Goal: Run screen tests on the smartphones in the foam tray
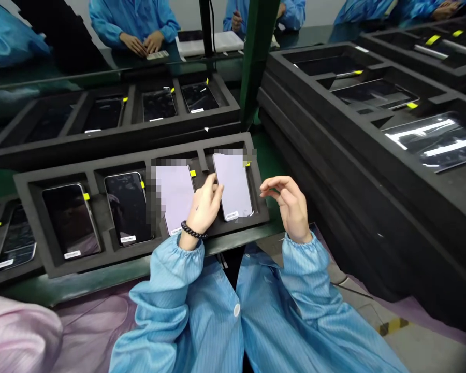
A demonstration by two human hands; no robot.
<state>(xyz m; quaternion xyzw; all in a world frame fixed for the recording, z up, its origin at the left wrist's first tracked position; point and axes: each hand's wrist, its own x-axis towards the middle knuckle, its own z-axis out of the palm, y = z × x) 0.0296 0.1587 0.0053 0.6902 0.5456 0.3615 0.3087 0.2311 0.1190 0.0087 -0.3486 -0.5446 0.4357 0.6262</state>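
A black foam tray (34, 181) in front of me holds several phones in slots. The two right ones, a lit phone (235, 186) and another lit phone (178, 194), show pale screens; two dark phones (128, 207) lie to the left. My left hand (205, 207), with a bead bracelet, rests its curled fingers on the left edge of the rightmost lit phone. My right hand (289, 204) hovers just right of the tray, fingers loosely bent and apart, holding nothing.
A second foam tray (112, 137) with dark phones lies behind. Stacked black trays (334, 155) with phones rise on the right. A green post (256, 57) stands at centre. People in blue coats work across the belt. A pink cloth (19, 331) is at lower left.
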